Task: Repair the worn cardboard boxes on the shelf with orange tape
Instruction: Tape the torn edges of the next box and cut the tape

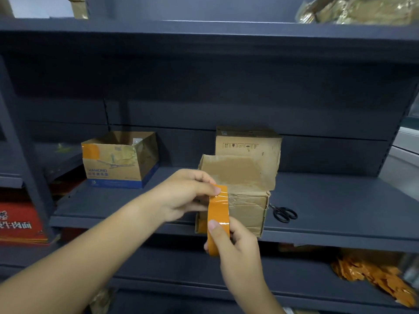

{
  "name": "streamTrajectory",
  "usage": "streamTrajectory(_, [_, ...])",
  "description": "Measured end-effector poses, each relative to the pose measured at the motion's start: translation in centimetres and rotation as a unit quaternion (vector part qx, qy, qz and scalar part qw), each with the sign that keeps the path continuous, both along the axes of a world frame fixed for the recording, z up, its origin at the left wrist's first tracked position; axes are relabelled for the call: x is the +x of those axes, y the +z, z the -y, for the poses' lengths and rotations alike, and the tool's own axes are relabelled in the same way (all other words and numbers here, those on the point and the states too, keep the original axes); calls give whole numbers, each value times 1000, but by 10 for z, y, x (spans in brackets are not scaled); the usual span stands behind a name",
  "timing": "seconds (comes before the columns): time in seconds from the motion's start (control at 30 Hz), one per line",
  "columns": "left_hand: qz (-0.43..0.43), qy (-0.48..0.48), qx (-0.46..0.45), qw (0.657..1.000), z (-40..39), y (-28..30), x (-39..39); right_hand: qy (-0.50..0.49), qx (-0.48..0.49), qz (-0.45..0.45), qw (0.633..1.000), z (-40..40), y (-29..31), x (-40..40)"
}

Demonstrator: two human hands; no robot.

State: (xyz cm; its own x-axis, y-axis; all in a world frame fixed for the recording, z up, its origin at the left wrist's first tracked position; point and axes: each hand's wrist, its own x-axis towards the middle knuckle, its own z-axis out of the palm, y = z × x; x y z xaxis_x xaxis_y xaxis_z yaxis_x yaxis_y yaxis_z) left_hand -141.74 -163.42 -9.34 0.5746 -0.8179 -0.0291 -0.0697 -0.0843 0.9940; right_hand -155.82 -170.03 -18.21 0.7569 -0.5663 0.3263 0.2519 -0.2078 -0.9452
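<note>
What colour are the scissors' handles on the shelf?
Black; the scissors show best in the head view.

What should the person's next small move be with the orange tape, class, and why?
Probably draw the strip out longer. The left hand pinches the free end of the orange tape roll gripped by the right hand; only a short length is peeled, and the crumpled brown cardboard box behind shows no tape on its torn front.

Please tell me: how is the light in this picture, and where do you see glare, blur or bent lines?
Head view: dim, even light; white glare on the glossy orange tape roll held by the left hand and right hand; the dark grey metal shelf curves from wide-angle distortion; corners look soft.
</note>
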Motion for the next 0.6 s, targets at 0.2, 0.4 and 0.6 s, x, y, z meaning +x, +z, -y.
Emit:
streamTrajectory(0.2, [-12, -103, 138, 985, 11, 26, 10, -11, 21, -11, 1000, 4, 4, -5])
streamTrajectory(0.4, [-9, -118, 139, 983, 15, 24, 14, -6, 8, -18, 1000, 8, 5, -7])
streamTrajectory(0.6, [119, -55, 106, 986, 14, 15, 17, 14, 31, -22, 999, 11, -5, -4])
